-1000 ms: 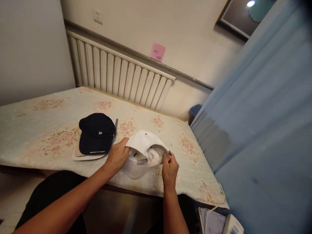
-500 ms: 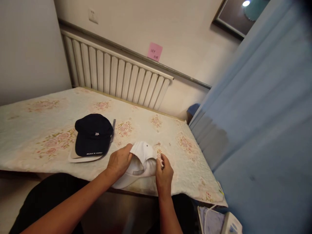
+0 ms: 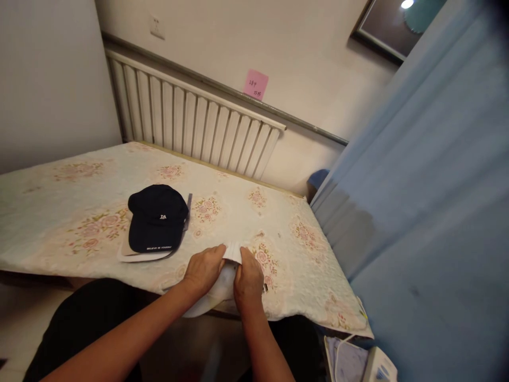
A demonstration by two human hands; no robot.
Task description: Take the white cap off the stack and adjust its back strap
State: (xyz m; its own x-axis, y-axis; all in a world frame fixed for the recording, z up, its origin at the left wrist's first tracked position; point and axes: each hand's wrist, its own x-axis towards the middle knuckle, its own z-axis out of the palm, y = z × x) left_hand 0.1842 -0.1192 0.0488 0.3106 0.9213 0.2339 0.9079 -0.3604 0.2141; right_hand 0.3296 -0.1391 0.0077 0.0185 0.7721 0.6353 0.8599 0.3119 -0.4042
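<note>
Floral cloth (image 3: pixel 59 201) over a table, two caps, two hands.
Navy cap (image 3: pixel 157 217) rests on the cloth at left, well apart from both hands. White cap (image 3: pixel 233 252) lies squashed flat at the near edge, to the right of the navy one. Left hand (image 3: pixel 204 268) and right hand (image 3: pixel 248 281) both clasp it, side by side, fingers curled.

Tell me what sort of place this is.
Probably a room in a home: a white radiator, a floral tablecloth where the left hand and right hand grip a white cap, and a blue curtain at the right.
</note>
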